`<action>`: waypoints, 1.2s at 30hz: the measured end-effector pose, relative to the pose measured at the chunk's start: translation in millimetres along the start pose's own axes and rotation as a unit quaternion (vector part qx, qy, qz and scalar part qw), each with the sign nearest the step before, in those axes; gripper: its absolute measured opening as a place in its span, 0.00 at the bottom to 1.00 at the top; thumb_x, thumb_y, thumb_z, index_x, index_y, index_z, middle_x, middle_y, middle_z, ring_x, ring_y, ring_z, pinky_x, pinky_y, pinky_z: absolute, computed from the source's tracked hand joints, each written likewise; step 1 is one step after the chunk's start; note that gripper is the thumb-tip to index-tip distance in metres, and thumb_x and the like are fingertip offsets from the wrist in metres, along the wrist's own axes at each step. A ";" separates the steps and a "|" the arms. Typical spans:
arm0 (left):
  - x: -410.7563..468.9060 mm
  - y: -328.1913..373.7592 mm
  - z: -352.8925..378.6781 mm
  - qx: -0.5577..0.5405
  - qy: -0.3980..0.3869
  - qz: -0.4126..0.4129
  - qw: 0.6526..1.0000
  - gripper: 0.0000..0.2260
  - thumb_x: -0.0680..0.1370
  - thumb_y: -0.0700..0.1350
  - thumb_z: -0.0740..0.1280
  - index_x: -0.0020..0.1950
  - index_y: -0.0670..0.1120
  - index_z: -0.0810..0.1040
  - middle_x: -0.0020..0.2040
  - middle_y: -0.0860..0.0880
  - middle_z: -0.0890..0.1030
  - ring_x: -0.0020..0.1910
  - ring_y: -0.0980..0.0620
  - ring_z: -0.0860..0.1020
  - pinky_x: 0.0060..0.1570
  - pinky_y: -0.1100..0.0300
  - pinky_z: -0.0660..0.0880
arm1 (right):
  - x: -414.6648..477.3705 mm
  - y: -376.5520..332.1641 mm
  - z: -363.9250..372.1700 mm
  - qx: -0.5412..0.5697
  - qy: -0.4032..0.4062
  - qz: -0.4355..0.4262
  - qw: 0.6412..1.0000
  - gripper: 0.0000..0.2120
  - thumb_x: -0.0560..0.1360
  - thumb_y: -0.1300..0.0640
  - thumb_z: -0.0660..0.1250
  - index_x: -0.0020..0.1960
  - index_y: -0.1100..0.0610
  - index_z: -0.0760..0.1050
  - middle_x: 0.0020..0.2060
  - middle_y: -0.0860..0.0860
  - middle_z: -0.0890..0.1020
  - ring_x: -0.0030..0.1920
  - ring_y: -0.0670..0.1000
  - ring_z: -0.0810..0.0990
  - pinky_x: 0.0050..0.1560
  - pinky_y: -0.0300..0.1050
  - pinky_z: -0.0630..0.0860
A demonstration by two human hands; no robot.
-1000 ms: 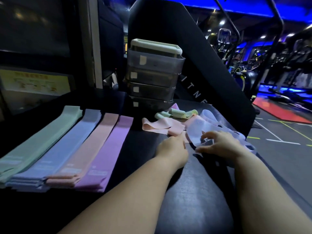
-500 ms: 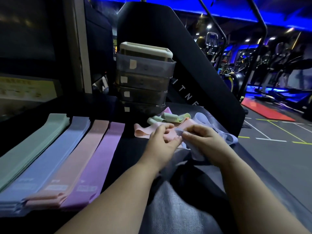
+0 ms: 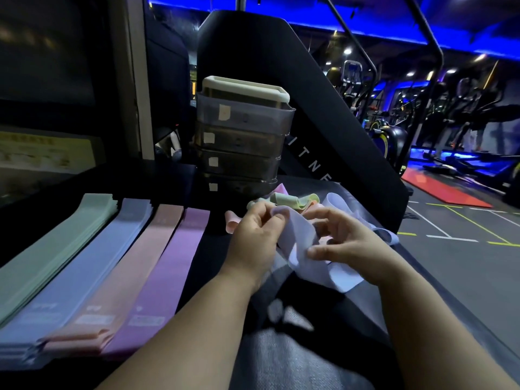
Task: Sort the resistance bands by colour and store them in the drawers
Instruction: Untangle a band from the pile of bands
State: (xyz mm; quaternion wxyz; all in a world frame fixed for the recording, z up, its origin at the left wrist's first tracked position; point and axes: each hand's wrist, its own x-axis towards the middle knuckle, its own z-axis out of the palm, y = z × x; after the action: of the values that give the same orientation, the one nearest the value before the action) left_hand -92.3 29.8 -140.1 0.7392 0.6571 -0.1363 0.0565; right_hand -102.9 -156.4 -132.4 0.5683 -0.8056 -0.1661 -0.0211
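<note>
Both hands hold a pale lavender-blue band [image 3: 302, 243] lifted off the dark mat. My left hand [image 3: 254, 240] pinches its upper end; my right hand [image 3: 344, 240] grips it lower down with thumb and fingers. Behind them lies a loose heap: a green band [image 3: 292, 200] and a pink band [image 3: 232, 220]. On the left lie four flat sorted stacks: green [image 3: 56, 249], blue [image 3: 92, 266], pink [image 3: 132, 274] and purple [image 3: 168, 271]. The smoky plastic drawer tower [image 3: 242, 142] stands behind the heap, all drawers closed.
A black padded machine panel [image 3: 323, 114] rises right behind the drawers. The mat's right edge [image 3: 439, 280] drops to the gym floor. Exercise machines and a red floor mat [image 3: 439, 190] sit far right.
Both hands have lifted the pale band off the heap and drawn it toward me; it now hangs between them, with more of it pulled free.
</note>
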 end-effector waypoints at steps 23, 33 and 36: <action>8.6 -6.9 -7.3 -0.060 0.035 -0.069 0.995 0.10 0.59 0.56 0.72 0.36 0.55 0.79 0.63 0.34 0.73 0.55 0.39 0.79 0.50 0.48 0.78 | -5.2 2.2 0.7 0.099 0.018 -0.006 0.995 0.18 0.64 0.48 0.78 0.49 0.56 0.83 0.45 0.56 0.84 0.48 0.51 0.80 0.52 0.45 0.73; 0.1 -0.9 -0.7 -0.104 -0.066 -0.045 0.991 0.04 0.79 0.38 0.66 0.45 0.44 0.77 0.30 0.58 0.80 0.33 0.63 0.79 0.40 0.66 0.76 | -4.8 -4.6 4.9 0.132 -0.002 -0.015 0.991 0.13 0.71 0.58 0.70 0.55 0.56 0.80 0.46 0.54 0.84 0.49 0.50 0.81 0.49 0.40 0.77; -3.7 2.5 1.1 -0.092 -0.071 -0.038 0.992 0.02 0.78 0.38 0.67 0.46 0.42 0.77 0.30 0.61 0.80 0.35 0.62 0.80 0.48 0.58 0.78 | -2.8 -5.6 13.2 0.122 0.006 -0.032 0.992 0.20 0.67 0.51 0.78 0.57 0.54 0.80 0.49 0.65 0.79 0.50 0.55 0.79 0.50 0.43 0.78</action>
State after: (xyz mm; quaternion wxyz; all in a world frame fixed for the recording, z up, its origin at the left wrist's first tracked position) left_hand -96.6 29.4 -138.6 0.7867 0.5931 -0.1681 -0.0319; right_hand -109.2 -143.3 -132.6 0.6627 -0.7242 -0.1894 -0.0232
